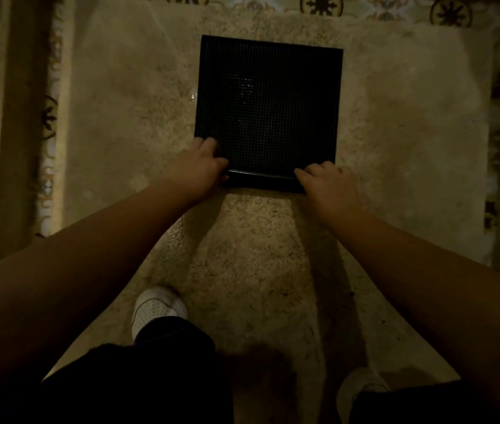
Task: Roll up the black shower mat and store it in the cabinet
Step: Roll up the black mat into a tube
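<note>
The black shower mat [268,108] lies on a speckled beige shower floor, square with a fine grid texture. Its near edge is curled up into a short roll [261,180]. My left hand [198,168] grips the roll's left end, fingers over the mat's near left corner. At the right end of the roll, my right hand [326,183] holds it the same way. Both arms reach forward from the bottom of the view. No cabinet is in sight.
The beige floor [395,133] is bordered by patterned tiles at the top [322,4] and a raised edge on the left [13,133]. My white shoes [157,307] and dark trousers show at the bottom.
</note>
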Motion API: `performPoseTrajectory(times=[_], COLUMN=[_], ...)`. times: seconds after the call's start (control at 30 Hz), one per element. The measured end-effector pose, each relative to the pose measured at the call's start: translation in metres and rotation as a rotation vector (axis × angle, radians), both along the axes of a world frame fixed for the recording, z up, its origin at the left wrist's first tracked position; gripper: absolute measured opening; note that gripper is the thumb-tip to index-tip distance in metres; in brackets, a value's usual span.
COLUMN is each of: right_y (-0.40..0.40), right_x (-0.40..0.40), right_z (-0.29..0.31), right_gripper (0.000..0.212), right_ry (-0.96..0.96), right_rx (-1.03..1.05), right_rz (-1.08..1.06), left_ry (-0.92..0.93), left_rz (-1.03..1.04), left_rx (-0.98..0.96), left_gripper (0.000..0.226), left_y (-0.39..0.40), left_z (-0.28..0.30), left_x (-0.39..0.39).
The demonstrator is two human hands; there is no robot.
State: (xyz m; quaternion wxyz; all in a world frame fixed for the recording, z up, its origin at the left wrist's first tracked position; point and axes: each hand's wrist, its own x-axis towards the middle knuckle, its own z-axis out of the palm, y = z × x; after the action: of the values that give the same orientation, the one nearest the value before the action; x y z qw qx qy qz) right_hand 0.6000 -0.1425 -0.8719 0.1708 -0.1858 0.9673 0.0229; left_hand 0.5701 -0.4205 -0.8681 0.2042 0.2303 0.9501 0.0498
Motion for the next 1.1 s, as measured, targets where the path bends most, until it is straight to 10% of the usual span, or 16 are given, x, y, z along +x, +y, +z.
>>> performPoseTrajectory(times=[1.1], right_y=[0.01], right_x=[-0.065], right_z=[0.011], right_gripper=[0.047], right_ry=[-0.284], right_rx=[-0.044], right_rz=[-0.061], left_ry=[-0.079], left_rz=[-0.049], left_rx=[-0.136], left_gripper=[0.034], left_y=[0.021], left_z=[0.008], left_x=[-0.024])
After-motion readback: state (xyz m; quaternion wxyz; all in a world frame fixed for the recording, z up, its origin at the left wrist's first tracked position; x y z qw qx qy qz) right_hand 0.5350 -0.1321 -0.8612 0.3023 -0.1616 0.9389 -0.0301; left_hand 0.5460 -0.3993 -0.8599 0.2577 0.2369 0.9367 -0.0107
